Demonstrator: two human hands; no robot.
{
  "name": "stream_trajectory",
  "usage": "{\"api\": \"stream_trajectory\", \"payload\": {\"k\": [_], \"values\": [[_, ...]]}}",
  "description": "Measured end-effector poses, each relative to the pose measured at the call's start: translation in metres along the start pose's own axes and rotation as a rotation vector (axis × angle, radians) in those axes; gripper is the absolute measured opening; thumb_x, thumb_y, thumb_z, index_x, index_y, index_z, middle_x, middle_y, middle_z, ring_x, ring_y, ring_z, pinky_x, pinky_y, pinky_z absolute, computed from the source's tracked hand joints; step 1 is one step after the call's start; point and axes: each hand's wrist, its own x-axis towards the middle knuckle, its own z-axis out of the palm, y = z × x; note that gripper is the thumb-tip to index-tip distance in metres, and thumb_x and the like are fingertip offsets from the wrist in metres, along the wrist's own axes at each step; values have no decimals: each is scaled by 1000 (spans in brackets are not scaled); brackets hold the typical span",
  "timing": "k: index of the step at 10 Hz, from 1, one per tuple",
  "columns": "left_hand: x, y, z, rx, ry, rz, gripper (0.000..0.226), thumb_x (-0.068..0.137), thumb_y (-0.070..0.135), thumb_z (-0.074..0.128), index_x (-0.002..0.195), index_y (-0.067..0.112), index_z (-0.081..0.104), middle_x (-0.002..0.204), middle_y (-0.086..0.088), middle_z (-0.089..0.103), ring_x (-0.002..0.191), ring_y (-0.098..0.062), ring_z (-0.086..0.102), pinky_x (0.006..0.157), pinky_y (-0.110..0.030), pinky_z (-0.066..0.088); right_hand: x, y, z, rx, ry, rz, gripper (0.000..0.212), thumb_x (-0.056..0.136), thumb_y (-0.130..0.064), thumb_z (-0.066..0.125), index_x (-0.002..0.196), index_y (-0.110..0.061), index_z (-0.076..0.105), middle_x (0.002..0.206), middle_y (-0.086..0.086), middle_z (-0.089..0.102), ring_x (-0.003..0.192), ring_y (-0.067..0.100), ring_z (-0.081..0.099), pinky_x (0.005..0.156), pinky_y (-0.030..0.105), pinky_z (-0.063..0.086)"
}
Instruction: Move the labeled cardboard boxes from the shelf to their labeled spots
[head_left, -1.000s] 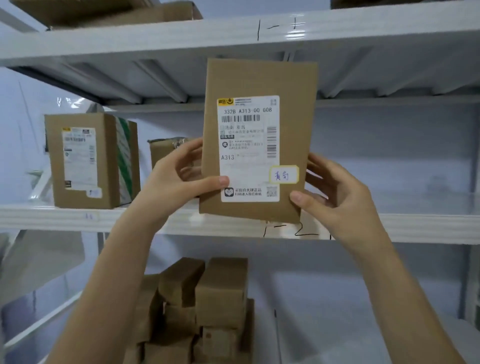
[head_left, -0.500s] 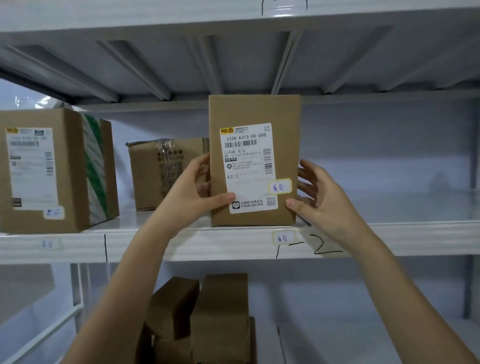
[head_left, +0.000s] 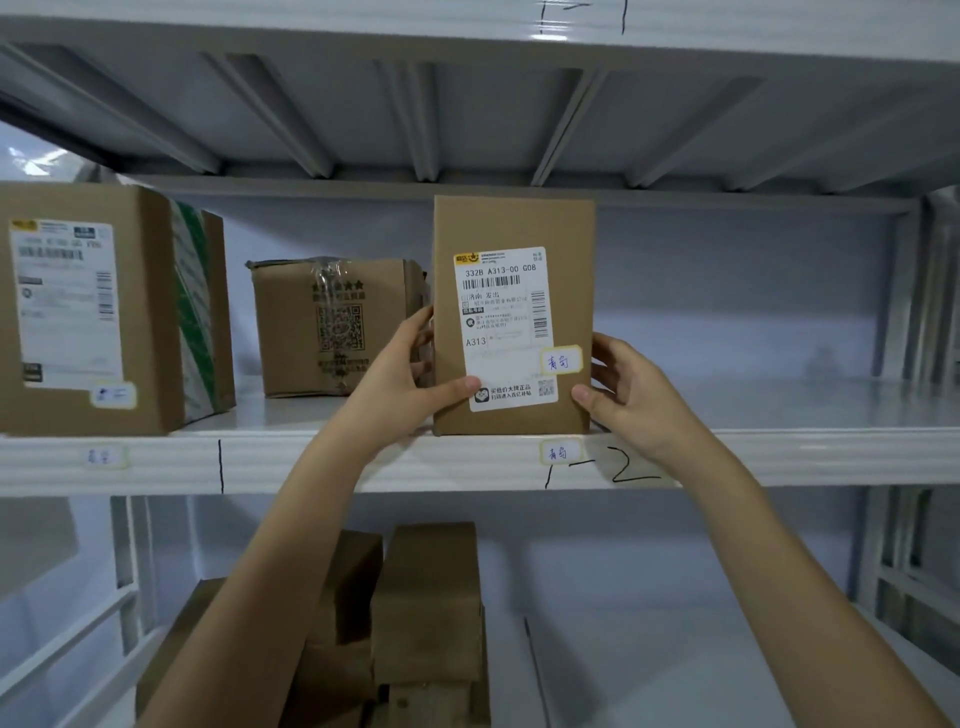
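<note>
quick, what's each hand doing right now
Left hand: closed on the labeled box, gripping its left edge.
Right hand: closed on its right edge.

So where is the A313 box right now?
The A313 box stands upright on the middle shelf, centre of view, between both hands, right of the QR-printed box.

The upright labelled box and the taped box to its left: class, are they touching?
Cannot tell. In the head view the left hand covers the space between the upright box and the taped box.
</note>
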Motion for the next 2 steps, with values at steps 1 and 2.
{"api": "stream_trajectory", "payload": {"k": [1,2], "values": [[-1,3,-1,-33,-25,-41,92,77,13,74,151,23,20,149,2,42,132,-19,47,107,-38,43,1,-8,0,-56,-34,49,56,89,0,52,141,-10,32,144,4,45,133,19,43,113,45,36],[-9,8,-1,-3,17,-86,104,77,23,74,153,21,3,152,7,31,138,-15,36,114,-35,31,-17,-17,3,-325,-66,139,74,91,-20,55,149,-12,10,159,3,18,146,18,18,121,40,17]]}}
